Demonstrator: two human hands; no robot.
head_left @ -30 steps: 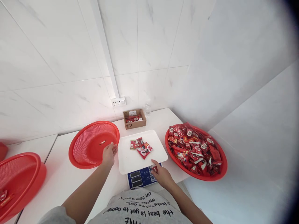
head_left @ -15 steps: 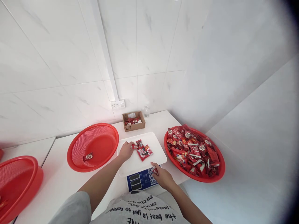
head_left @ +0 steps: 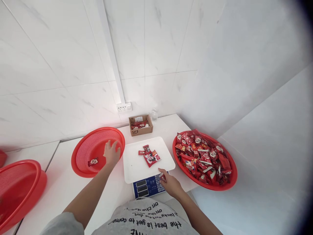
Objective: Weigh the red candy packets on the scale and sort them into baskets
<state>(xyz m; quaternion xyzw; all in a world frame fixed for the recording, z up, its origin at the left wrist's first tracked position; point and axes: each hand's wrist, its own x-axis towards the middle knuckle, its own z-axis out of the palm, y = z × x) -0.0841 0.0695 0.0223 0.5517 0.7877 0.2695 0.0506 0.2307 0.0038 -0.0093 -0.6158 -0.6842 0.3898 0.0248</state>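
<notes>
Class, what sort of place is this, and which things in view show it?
Probably a packing or weighing room: a scale with a blue keypad panel sits under a white tray, beside a red basket heaped with wrapped packets.

The person wears a light grey shirt point(head_left: 146, 216) with black lettering point(head_left: 149, 223) printed across the front, upside down in this view. One line reads "the best is yet to come"; larger capitals beyond it are cut off. The left sleeve point(head_left: 65, 225) is short, plain grey and loose. Both forearms point(head_left: 91, 193) are bare.
</notes>
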